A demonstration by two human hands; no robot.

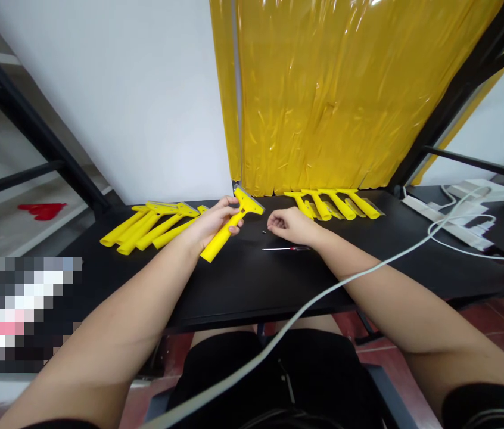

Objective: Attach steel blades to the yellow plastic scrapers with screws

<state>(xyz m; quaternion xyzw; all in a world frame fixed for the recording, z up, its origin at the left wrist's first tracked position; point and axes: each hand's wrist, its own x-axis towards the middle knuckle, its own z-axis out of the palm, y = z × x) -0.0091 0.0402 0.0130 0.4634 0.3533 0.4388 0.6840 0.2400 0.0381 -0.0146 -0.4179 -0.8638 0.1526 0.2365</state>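
My left hand (221, 219) is closed around a yellow scraper (229, 229), with its handle slanting down toward me and its wide metal-edged head up and to the right. Just right of that head, my right hand (288, 224) is held low over the table with its fingers curled in a pinch. What those fingers hold, if anything, is hidden. A tiny screw-like piece (264, 232) lies below its fingertips. Nearer to me rests a thin screwdriver (285, 248), its tip pointing left and its handle partly under my right wrist.
Several yellow scrapers (145, 229) lie side by side at left. Several more scrapers (336, 204) with flat blades are at back right. White power strips (453, 220) sit at far right. A white cable (323, 302) crosses in front of my right forearm. Yellow plastic strips (323, 101) hang behind.
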